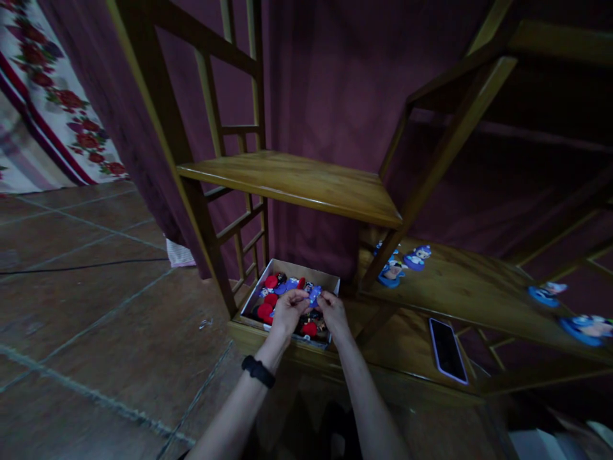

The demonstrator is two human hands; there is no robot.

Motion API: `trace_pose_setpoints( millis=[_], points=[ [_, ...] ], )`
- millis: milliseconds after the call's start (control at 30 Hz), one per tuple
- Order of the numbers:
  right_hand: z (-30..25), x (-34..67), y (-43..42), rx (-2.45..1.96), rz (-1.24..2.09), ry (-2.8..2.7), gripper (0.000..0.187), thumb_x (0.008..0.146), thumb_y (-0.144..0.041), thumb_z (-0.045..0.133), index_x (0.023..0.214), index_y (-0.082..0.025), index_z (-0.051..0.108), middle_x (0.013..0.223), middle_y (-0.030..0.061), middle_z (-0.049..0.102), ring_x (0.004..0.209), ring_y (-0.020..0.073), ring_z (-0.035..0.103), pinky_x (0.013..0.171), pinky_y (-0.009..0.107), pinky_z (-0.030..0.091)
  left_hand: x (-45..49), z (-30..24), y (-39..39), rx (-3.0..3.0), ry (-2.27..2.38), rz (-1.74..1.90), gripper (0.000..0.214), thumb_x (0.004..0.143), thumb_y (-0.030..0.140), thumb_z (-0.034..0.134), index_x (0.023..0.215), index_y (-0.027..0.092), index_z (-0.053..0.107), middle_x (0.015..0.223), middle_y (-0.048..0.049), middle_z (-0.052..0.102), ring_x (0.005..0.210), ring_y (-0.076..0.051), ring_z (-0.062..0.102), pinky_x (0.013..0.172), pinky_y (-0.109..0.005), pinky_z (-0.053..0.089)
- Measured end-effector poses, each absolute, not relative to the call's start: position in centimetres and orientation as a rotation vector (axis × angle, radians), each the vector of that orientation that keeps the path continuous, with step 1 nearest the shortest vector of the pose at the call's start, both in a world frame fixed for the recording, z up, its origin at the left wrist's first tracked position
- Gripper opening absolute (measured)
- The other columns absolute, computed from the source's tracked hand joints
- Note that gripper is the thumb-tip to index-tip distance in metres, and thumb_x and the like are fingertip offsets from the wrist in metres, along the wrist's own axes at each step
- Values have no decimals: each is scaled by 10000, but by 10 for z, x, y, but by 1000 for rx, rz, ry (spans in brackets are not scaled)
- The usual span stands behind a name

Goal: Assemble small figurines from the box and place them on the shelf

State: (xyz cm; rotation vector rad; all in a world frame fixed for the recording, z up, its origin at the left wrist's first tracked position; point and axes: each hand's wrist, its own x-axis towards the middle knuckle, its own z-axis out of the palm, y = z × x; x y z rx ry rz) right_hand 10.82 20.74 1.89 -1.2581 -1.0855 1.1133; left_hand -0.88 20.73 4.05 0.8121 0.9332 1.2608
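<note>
Purple figurine (315,296), small and partly covered by fingers, is pinched between the fingertips of both hands, over an open cardboard box; its details are too tiny to read. From the left, a white fabric with red roses (86,121) runs out of the frame at the edge. Beside it hangs a dark purple curtain (320,96), which continues behind a wooden shelf unit (297,182) whose top is cut off. A dark cable (96,265) crosses the tiled floor (119,319). On the unit's low base sits the box (327,279), holding red and purple pieces (265,312) in a jumble, several hidden by the hands. The left hand (290,311), with a black wristband (258,371) on its wrist, grips the figurine from its left side; the right hand (332,312) grips it from the right. Further right, a cluster of blue and purple figures stands on a shelf, one (417,257) in plain sight, another partly behind a post. Below them lies a phone (447,350) with a dark screen. At far right are two more figures, the nearer (589,328) reaching the frame's edge. Shadow swallows the upper right.
</note>
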Motion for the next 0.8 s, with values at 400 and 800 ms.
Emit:
trace_pose_setpoints(
  millis=[400,800],
  points=[
    [41,98,194,-986,1385,-879,514,625,-281,662,1129,-246,569,1137,13,607,1099,198,513,941,337,387,-10,48,213,1009,996,1510,327,578,-10,637,852,163,589,814,-22,625,773,-119,589,785,-235,443],
    [62,97,186,-823,1534,-723,434,624,-214,622,1053,-268,590,1063,-6,644,1039,178,564,917,330,428,-5,58,199,1125,974,1489,323,667,42,614,945,207,613,995,-36,642,976,-159,577,942,-290,385]
  ],
)
